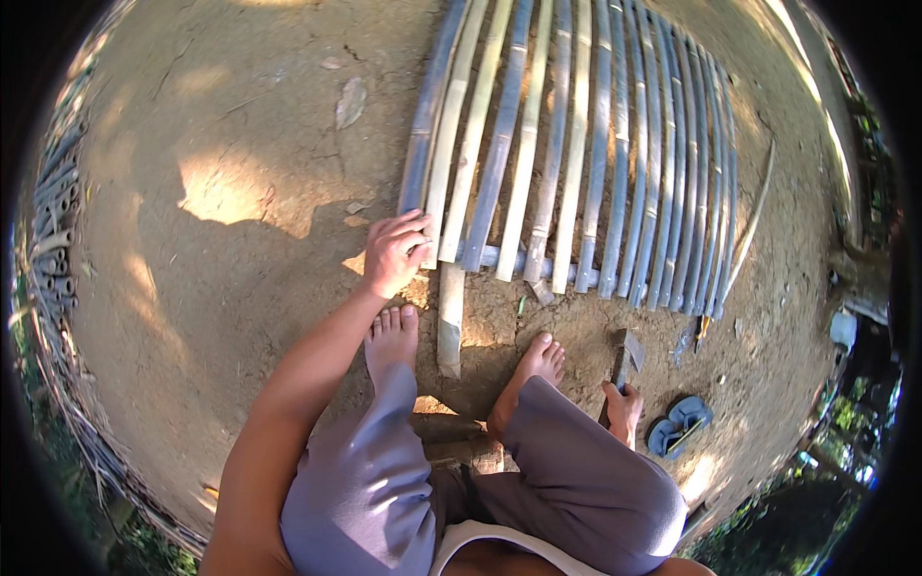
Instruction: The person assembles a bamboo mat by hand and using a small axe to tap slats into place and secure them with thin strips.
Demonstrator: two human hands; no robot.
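Bamboo slats (506, 144) lie side by side, bluish and pale yellow, across a bamboo crosspiece (499, 257) near their closer ends. My left hand (396, 252) rests at the near end of the leftmost slats, thumb and fingers drawn together in a pinch. What sits between those fingertips is too small to make out. Low on the right, beside my knee, my right hand (624, 411) grips the handle of a hatchet (630, 349), its dark metal head pointing away from me. A thicker bamboo piece (449, 322) sticks out toward me from under the slats.
My bare feet (392, 336) are on the dirt ground just before the slats. Blue sandals (680, 426) lie right of the hatchet. A thin curved stick (754, 226) lies beyond the slats' right side. Cut bamboo poles (56, 240) are piled along the far left.
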